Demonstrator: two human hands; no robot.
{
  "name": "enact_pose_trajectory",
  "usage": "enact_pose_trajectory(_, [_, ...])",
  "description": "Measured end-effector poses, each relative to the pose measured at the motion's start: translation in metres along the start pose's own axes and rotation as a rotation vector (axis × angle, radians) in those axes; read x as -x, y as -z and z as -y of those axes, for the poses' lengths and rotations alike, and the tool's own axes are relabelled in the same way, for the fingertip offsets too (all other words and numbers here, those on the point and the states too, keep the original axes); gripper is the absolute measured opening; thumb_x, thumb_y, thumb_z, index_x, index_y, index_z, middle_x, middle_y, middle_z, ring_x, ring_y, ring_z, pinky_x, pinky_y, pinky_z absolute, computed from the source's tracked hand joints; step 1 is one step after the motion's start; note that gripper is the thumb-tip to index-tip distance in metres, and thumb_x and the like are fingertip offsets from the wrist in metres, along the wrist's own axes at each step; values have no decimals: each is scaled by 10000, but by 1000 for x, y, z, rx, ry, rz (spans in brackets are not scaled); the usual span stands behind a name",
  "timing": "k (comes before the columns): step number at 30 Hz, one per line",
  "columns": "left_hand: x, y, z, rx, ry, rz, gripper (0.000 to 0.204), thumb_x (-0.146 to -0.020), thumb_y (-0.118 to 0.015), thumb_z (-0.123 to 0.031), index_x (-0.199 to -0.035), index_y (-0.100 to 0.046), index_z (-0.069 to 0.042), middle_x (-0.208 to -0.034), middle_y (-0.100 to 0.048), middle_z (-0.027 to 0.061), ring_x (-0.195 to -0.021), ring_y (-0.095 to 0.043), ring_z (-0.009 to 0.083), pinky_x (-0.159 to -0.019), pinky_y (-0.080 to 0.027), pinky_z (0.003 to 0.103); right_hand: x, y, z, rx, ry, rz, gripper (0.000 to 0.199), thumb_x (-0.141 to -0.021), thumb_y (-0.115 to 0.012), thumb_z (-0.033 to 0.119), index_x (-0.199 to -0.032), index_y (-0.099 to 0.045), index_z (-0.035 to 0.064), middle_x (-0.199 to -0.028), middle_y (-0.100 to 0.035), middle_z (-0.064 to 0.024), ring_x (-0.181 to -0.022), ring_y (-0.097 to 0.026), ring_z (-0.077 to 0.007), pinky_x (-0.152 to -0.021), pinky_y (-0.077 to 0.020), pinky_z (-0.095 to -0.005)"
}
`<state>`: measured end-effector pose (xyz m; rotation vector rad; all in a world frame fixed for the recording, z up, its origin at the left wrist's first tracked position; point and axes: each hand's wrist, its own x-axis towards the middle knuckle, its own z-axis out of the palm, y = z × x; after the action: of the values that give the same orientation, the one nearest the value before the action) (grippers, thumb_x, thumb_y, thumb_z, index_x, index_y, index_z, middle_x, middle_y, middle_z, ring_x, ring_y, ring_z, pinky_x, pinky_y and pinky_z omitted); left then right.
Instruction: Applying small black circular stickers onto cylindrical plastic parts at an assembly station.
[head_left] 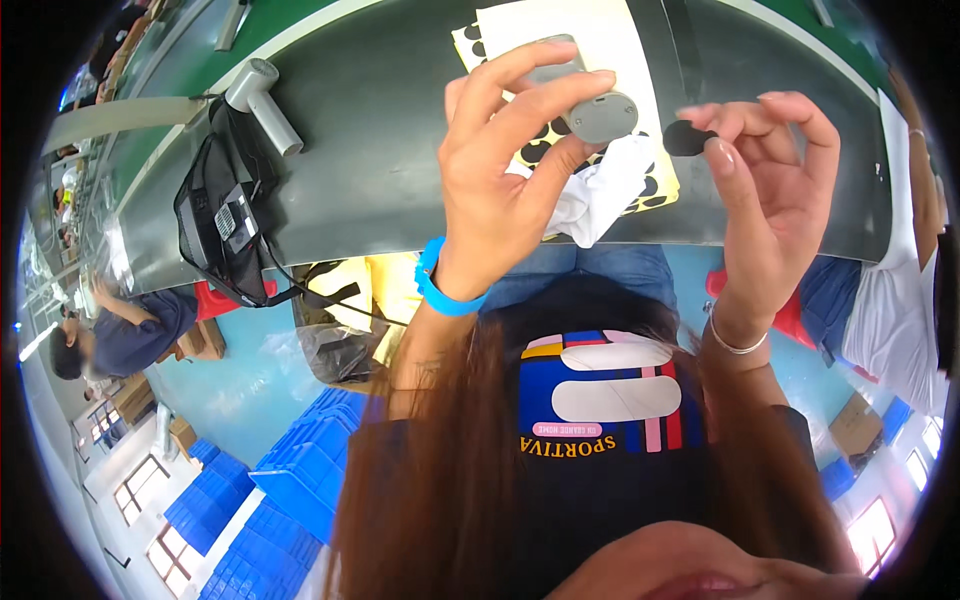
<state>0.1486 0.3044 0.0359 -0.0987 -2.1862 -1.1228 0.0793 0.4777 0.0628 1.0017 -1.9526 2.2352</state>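
Note:
My left hand (pixel 500 155) is closed round a grey device with a rounded, oval end face (pixel 606 118), held above the table with that face turned toward me. Two small marks like screws or holes show on the face. Off to the right, my right hand (pixel 770 185) pinches a black oval sticker (pixel 686 139) between thumb and fingertip, apart from the device. A crumpled white cloth (pixel 602 193) hangs or lies just under my left fingers; I cannot tell whether they grip it. Beneath are pale yellow sheets (pixel 560 22) with black oval stickers on them.
On the dark table (pixel 370 130), a grey hair-dryer-shaped device (pixel 268 108) lies to the left beside a black mesh bag (pixel 215 205). Blue crates (pixel 310 455) stack on the floor behind me. Other people sit at both sides, one in a white garment (pixel 890 290) close by on the right.

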Motion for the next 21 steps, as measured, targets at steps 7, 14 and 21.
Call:
enact_pose_trajectory(7, [3,-9,-12,409,225,46,444,-727,-599,155,-1128,-644,-30,-1148,-622,122,-840,-615,149,-681,-511,236,0,-11,11,-67,-105,69,384,-844,-535,-124,-1170,-384,11,-880,-546,-105,-1029,-587,-260,-812,-428,-244])
enact_pose_trajectory(14, [3,-8,-21,517,246,119,452,-754,-609,135,-1184,-605,-5,-1198,-591,142,-949,-606,158,-749,-541,271,-1,0,13,-65,-163,91,375,-820,-574,-118,-1124,-384,-7,-930,-570,-108,-1031,-607,-226,-802,-520,-263])
enact_pose_trajectory(21, [3,-1,-19,683,298,195,456,-789,-668,37,-1232,-562,23,-1279,-525,169,-947,-575,159,-768,-528,270,-3,-3,19,-66,-238,56,382,-801,-576,-118,-1116,-405,13,-872,-566,-107,-1026,-592,-266,-865,-444,-292])
